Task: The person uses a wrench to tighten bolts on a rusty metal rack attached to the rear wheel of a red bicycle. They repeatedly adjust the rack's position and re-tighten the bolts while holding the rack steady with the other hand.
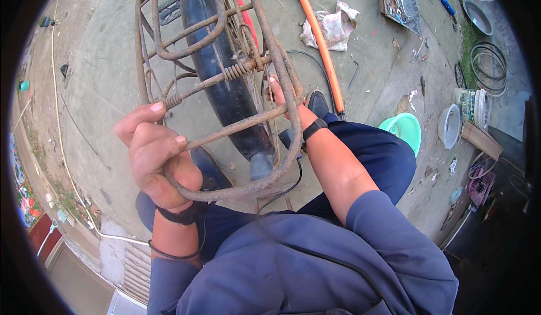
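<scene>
A rusty bicycle rear rack [236,128] stretches out in front of me, above a glossy black mudguard [234,103] with a grey lower end. My left hand [160,151] is closed around the rack's near left corner, the thumb lying by a crossbar and the index finger reaching the spring on the bar beyond. On the other side, my right hand [279,92] reaches in beside the mudguard, below the rack's right rail. Its fingers are bent near the thin stays and partly hidden by the rail, so what they pinch is unclear.
Beyond my right hand lie an orange pump [322,47] with a black T-handle, a crumpled cloth [341,28] and a hex key [353,73]. A tool tray [401,2] sits farther off. Right of my knee stand a green basin [408,131] and a grey basin [449,128].
</scene>
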Demonstrator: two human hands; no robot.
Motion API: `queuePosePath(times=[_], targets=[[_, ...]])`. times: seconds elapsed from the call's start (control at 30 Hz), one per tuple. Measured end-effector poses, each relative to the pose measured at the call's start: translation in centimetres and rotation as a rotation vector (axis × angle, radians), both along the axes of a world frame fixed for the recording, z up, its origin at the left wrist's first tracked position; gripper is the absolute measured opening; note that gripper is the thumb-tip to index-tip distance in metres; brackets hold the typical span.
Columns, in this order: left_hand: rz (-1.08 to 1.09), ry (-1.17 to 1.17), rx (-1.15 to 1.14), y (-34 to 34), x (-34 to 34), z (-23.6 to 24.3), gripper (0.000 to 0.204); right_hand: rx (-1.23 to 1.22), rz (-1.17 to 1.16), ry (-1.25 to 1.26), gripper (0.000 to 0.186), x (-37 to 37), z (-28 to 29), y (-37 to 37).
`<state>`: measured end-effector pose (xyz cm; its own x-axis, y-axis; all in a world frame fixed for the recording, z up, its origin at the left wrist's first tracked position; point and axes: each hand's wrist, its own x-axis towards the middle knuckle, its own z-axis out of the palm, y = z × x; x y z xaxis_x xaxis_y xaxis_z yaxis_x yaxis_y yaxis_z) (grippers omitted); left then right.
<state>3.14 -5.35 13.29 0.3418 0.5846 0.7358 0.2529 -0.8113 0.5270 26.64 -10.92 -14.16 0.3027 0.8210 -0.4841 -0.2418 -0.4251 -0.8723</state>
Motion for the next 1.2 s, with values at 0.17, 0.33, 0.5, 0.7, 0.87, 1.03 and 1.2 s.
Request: queuePosePath(times=[0.17, 0.33, 0.5, 0.7, 0.87, 1.03, 1.2], targets=[[0.02, -0.129, -0.057, 0.1, 0.4, -0.6, 0.037, -0.234, 0.129, -0.14, 0.034, 0.3, 5.2, 0.7], [0.034, -0.139, -0.02, 0.3, 0.4, -0.9, 0.049, -0.338, 0.232, -0.171, 0.035, 1.2, 6.6, 1.4], [-0.038, 0.001, 0.025, 0.3, -0.4, -0.5, 0.033, -0.135, 0.066, -0.261, 0.035, 0.3, 4.2, -0.2], [0.002, -0.028, -0.02, -0.1, 0.1, -0.4, 0.04, -0.148, -0.126, -0.068, 0.032, -0.5, 2.8, -3.6], [0.004, 0.057, -0.019, -0.2, -0.4, 0.2, 0.018, -0.032, -0.217, 0.225, 0.038, -0.6, 2.4, -2.9], [0.008, 0.071, 0.002, -0.2, -0.3, 0.1, 0.013, -0.036, -0.114, -0.012, 0.04, -0.8, 0.4, -2.5], [0.014, 0.084, -0.022, -0.2, -0.4, 0.4, 0.021, 0.041, -0.167, 0.103, 0.041, -1.0, -2.0, -1.6]])
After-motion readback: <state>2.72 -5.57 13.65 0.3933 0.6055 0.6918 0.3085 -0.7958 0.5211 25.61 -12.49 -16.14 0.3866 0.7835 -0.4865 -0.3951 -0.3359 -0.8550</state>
